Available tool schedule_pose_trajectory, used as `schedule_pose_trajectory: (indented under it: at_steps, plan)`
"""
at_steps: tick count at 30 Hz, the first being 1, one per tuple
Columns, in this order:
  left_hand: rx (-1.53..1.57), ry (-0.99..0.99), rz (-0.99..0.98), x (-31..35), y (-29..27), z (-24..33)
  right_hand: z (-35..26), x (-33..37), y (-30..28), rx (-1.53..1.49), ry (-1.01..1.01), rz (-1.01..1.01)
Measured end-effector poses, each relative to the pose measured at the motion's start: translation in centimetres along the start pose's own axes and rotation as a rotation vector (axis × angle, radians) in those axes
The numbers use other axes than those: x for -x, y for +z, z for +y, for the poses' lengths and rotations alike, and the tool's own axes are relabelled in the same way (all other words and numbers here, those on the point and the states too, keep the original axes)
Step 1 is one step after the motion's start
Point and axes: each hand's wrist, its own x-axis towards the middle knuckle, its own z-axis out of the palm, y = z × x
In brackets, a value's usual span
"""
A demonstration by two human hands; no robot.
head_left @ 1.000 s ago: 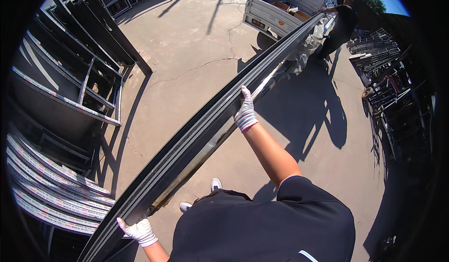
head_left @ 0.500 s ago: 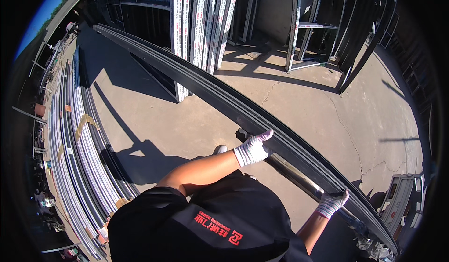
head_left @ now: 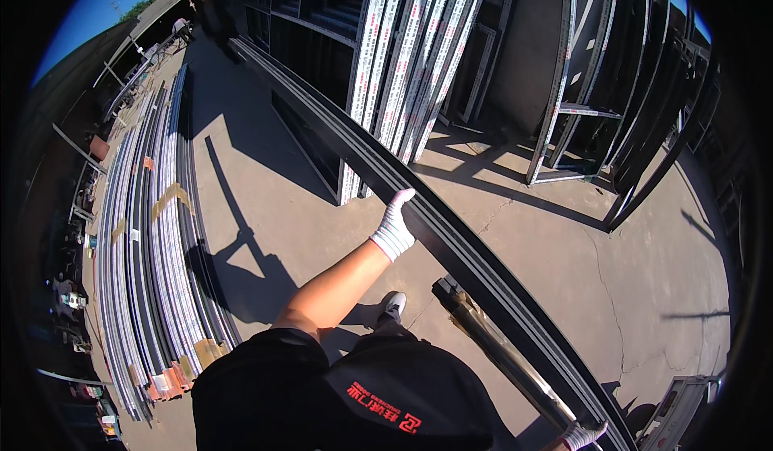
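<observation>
A long dark metal profile [head_left: 477, 267] with pale lengthwise stripes slants from the far left to the near right in front of me. My left hand [head_left: 394, 229], in a striped white glove, grips its near edge around mid-length, thumb up on the edge. Close to the lower right, my right hand [head_left: 584, 435], also gloved, is closed on the same edge, partly cut off by the picture's border. Lower down, under the profile, lies a bundle of bars in shiny wrapping [head_left: 491, 334].
To the left, several long profiles [head_left: 165, 233] lie in a taped stack. White-wrapped posts [head_left: 419, 56] lean at the back beside dark frames. Another upright frame [head_left: 576, 113] stands at the far right. A vehicle's tail end [head_left: 680, 411] shows at the near right. Concrete floor [head_left: 547, 242] lies between.
My view has swung, shifting the background right and down. My left hand is farther along the profile toward its far end; my right hand sits lower in the picture. A shoe now shows more fully.
</observation>
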Motion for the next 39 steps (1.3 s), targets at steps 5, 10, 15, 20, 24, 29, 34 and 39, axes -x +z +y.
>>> schedule_pose_trajectory:
  at_steps: [5, 10, 15, 20, 24, 29, 34, 39]
  plan:
    - [0.008, -0.244, -0.058, 2.3, 2.6, -5.2, 5.7, 1.4, 1.5, 0.114, -0.081, 0.036]
    - [0.059, -0.549, -0.079, 4.0, 2.4, -11.4, 14.9, 5.1, 4.4, 0.158, 0.129, -0.49]
    - [0.029, -0.631, -0.1, 5.2, 2.5, -15.4, 11.1, 3.6, 5.5, 0.157, 0.131, -0.085]
    - [0.102, -0.306, -0.077, 0.1, 0.1, -4.7, 5.9, -1.1, 1.5, 0.242, 0.112, -0.115]
    - [-0.073, 0.091, -0.037, -7.5, -1.6, 9.4, 3.5, -4.4, 0.1, 0.32, 0.095, 0.047]
    - [-0.216, 0.134, 0.21, -10.8, -3.3, 9.7, 2.4, -6.2, -1.4, 0.218, 0.122, 0.137]
    - [-0.3, -0.082, 0.113, -10.7, -3.3, 4.6, 1.6, -3.3, -2.0, 0.345, -0.09, 0.165]
    - [-0.259, -0.251, 0.174, -8.9, -1.7, -1.7, 9.0, 4.0, 6.0, 1.123, -0.85, 0.229]
